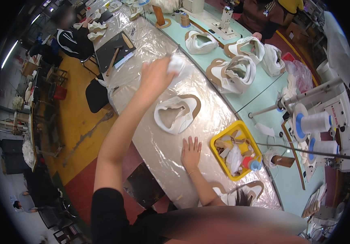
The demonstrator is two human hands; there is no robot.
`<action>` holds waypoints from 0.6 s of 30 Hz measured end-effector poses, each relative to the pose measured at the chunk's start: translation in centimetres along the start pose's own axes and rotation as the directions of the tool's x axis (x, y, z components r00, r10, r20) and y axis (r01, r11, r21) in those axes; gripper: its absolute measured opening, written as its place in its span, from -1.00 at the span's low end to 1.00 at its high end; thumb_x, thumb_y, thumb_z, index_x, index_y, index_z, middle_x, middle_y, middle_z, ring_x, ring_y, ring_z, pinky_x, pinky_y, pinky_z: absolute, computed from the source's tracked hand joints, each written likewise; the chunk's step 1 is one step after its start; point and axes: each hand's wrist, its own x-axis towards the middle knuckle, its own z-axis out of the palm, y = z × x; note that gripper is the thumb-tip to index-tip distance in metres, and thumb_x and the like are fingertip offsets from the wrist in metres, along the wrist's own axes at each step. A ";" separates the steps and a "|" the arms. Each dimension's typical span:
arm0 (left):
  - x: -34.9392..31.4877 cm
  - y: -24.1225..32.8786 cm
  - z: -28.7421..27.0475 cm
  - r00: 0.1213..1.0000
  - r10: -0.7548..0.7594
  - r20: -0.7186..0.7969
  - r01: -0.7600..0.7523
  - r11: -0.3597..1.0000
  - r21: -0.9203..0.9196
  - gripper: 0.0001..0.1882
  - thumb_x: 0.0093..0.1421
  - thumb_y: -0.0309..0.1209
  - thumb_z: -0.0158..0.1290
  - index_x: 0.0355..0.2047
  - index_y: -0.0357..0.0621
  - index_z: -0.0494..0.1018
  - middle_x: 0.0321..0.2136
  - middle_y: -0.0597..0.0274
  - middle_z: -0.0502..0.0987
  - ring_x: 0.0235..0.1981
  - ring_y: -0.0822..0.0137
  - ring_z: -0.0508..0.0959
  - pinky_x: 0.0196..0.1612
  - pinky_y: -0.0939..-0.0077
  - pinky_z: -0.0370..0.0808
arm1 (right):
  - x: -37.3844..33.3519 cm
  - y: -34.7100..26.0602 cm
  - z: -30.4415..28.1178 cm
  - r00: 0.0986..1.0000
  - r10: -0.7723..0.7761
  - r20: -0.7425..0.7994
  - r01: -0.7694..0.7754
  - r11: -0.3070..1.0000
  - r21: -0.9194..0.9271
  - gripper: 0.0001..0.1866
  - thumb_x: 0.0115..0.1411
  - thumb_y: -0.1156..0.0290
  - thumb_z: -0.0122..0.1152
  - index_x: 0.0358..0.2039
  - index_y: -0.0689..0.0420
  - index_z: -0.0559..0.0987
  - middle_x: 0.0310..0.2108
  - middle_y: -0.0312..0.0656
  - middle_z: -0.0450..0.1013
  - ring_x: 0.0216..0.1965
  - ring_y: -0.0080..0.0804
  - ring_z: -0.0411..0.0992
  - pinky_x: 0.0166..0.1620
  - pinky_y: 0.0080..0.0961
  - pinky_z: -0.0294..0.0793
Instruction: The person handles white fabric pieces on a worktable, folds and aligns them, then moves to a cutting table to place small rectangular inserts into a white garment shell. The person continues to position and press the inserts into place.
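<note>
My left hand [157,77] is stretched out over the plastic-covered table [144,122], its fingers closed on a white crumpled cloth [177,65]. The cloth is blurred, and could be paper. My right hand [191,154] lies flat on the table with its fingers spread, holding nothing. Just beyond it sits a white and brown shoe upper [189,116], its opening facing up. To the right of that hand stands a yellow tray [212,147] holding fabric scraps, a crumpled white bundle and a red bottle with a blue cap [255,165].
More shoe uppers [234,73] stand on the pale green table along the right. Thread cones [315,123] and sewing machine parts are at the right edge. A hammer [113,61] rests on a black board at the far left. Co-workers sit at the far side.
</note>
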 end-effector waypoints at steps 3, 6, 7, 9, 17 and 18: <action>10.0 1.1 4.7 0.976 0.048 -0.210 -0.028 0.995 0.098 -0.41 0.10 -0.12 0.21 0.10 -0.14 0.44 -0.13 0.05 0.60 -0.05 0.08 0.57 0.05 0.05 0.35 | -0.2 0.0 0.6 0.999 0.010 0.035 -0.009 0.999 -0.052 -0.52 0.24 0.25 0.08 0.20 -0.06 0.43 0.31 -0.15 0.21 0.41 -0.03 -0.03 0.40 0.07 -0.18; 18.4 1.4 9.3 0.959 0.081 -0.273 -0.056 0.994 0.099 -0.35 0.10 -0.05 0.20 0.10 -0.18 0.41 -0.09 -0.09 0.57 -0.08 0.01 0.57 -0.02 0.05 0.41 | 0.2 -0.1 0.4 1.000 0.021 0.013 -0.020 0.999 -0.047 -0.57 0.21 0.26 0.09 0.12 -0.07 0.50 0.26 -0.14 0.27 0.39 -0.01 -0.02 0.39 0.07 -0.16; 20.3 1.4 11.0 0.939 0.093 -0.330 -0.067 0.994 0.091 -0.34 0.11 -0.04 0.20 0.11 -0.20 0.40 -0.08 -0.13 0.55 -0.09 -0.03 0.57 -0.02 0.05 0.42 | 0.3 -0.2 0.3 0.999 0.034 0.016 -0.033 0.999 -0.043 -0.57 0.21 0.26 0.09 0.12 -0.07 0.51 0.26 -0.14 0.26 0.39 -0.01 -0.02 0.39 0.07 -0.16; 22.7 2.1 14.6 0.844 0.135 -0.520 -0.127 0.991 0.052 -0.31 0.10 0.00 0.20 0.11 -0.22 0.39 -0.03 -0.21 0.51 -0.08 -0.08 0.56 -0.01 0.05 0.43 | 0.6 -0.3 0.3 0.995 0.060 0.084 -0.058 0.998 -0.029 -0.57 0.21 0.28 0.08 0.12 -0.07 0.51 0.27 -0.12 0.26 0.39 -0.01 -0.02 0.39 0.08 -0.17; 14.2 7.8 16.9 0.944 0.302 -0.136 -0.321 0.935 -0.154 -0.07 -0.02 0.08 0.26 0.31 0.03 0.21 0.30 -0.27 0.13 0.31 -0.26 0.15 0.26 -0.06 0.19 | 0.0 -0.4 0.2 1.000 -0.010 0.016 0.012 0.985 -0.171 -0.54 0.21 0.28 0.06 0.15 -0.06 0.48 0.28 -0.09 0.24 0.40 0.02 -0.03 0.40 0.08 -0.16; 11.7 7.8 15.7 0.945 0.318 -0.074 -0.326 0.932 -0.158 -0.08 -0.01 0.07 0.26 0.31 0.02 0.20 0.31 -0.27 0.11 0.32 -0.25 0.14 0.26 -0.06 0.19 | -0.1 -0.4 0.1 1.000 0.002 0.021 0.002 0.985 -0.170 -0.54 0.22 0.29 0.05 0.15 -0.05 0.48 0.28 -0.09 0.24 0.40 0.02 -0.03 0.40 0.07 -0.16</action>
